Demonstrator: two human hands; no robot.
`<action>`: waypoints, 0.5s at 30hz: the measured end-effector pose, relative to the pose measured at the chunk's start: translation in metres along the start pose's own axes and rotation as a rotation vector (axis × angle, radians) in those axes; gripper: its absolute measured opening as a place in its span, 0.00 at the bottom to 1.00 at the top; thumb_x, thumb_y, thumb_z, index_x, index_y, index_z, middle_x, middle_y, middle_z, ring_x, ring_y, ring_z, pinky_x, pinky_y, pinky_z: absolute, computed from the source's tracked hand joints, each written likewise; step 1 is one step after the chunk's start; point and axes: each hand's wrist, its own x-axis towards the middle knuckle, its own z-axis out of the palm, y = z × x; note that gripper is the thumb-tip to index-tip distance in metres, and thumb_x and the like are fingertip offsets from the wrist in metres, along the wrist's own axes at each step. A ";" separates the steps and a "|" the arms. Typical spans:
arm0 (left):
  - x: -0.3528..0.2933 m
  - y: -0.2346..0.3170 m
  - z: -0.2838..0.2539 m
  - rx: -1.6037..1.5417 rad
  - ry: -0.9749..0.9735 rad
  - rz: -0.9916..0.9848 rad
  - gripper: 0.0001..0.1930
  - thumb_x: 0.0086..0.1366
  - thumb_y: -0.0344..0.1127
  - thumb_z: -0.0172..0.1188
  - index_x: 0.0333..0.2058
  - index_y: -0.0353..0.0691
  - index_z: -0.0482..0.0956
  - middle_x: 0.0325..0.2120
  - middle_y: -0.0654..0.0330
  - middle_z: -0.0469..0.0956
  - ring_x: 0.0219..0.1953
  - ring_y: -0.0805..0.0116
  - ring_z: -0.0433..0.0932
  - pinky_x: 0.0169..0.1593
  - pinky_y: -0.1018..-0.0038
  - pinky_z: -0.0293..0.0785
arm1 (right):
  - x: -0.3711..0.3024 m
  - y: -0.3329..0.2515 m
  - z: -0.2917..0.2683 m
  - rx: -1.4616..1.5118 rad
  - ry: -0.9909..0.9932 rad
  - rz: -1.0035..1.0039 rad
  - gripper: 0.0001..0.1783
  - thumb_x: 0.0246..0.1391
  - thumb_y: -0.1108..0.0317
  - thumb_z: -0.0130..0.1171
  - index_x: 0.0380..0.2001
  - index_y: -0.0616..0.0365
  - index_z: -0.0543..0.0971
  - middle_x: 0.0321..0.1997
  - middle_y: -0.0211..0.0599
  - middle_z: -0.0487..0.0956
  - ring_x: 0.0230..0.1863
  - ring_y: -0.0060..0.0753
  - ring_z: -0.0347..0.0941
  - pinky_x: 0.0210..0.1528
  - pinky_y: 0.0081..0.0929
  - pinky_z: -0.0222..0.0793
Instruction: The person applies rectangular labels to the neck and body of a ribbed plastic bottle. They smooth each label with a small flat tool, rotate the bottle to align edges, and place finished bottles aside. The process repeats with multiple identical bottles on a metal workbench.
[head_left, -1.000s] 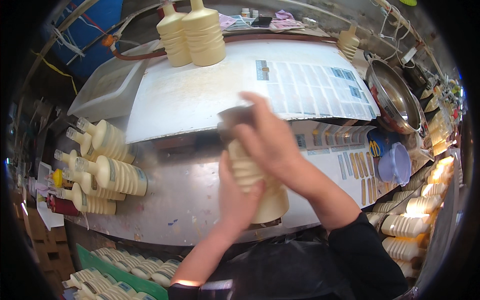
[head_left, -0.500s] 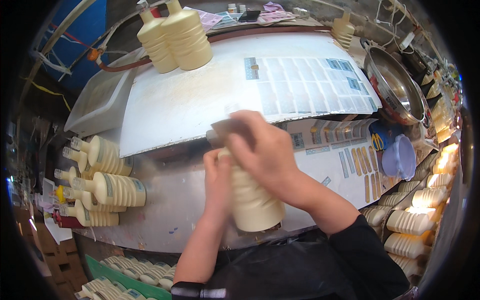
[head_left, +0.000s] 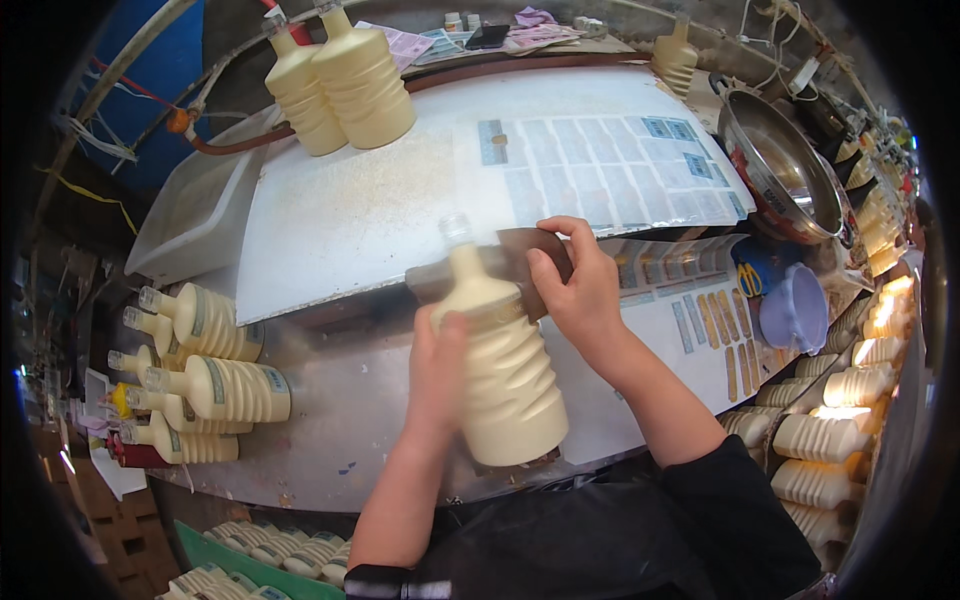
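Note:
A cream-coloured ribbed bottle with a clear neck leans slightly at the table's near edge. My left hand, blurred by motion, grips its left side below the shoulder. A greyish label band runs across the bottle's shoulder. In my right hand a thin dark brown flat scraper is pinched between thumb and fingers. That scraper stands beside the bottle's neck and shoulder, its lower edge close to the label's right end; whether it touches cannot be made out.
Several similar bottles lie at the left. Two more bottles stand on the white board, which bears a label sheet. To the right are gold and blue strips, a lilac basin, yellow-handled scissors and a metal pan.
My right hand has moved right, off the bottle's neck and shoulder, bringing the scraper to the bottle's right side. The neck and label band now show. My left hand has shifted slightly down.

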 end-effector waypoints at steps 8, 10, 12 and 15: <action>0.002 -0.010 -0.007 -0.119 0.011 0.000 0.24 0.82 0.49 0.36 0.56 0.35 0.71 0.50 0.53 0.79 0.49 0.65 0.81 0.54 0.65 0.79 | 0.005 -0.037 -0.008 0.007 -0.006 0.003 0.16 0.61 0.69 0.61 0.51 0.57 0.75 0.27 0.38 0.82 0.25 0.25 0.77 0.32 0.25 0.72; -0.004 -0.004 -0.003 -0.178 0.020 -0.015 0.24 0.82 0.49 0.36 0.57 0.35 0.71 0.51 0.53 0.78 0.49 0.64 0.81 0.54 0.64 0.79 | 0.002 -0.060 -0.004 -0.060 -0.060 0.005 0.15 0.62 0.66 0.59 0.50 0.56 0.74 0.27 0.45 0.82 0.25 0.39 0.80 0.32 0.32 0.74; -0.010 0.002 0.003 -0.247 0.021 -0.016 0.24 0.82 0.49 0.35 0.58 0.35 0.71 0.52 0.52 0.78 0.50 0.63 0.81 0.55 0.64 0.79 | -0.001 -0.067 0.009 -0.152 -0.077 -0.121 0.14 0.63 0.62 0.54 0.50 0.53 0.73 0.25 0.51 0.81 0.29 0.58 0.80 0.32 0.47 0.73; -0.016 0.009 0.008 -0.332 0.060 -0.066 0.25 0.82 0.49 0.37 0.60 0.36 0.69 0.54 0.56 0.75 0.54 0.66 0.77 0.58 0.64 0.76 | -0.004 -0.087 0.022 -0.276 -0.128 -0.245 0.13 0.60 0.67 0.54 0.48 0.56 0.72 0.24 0.50 0.80 0.28 0.53 0.81 0.29 0.46 0.73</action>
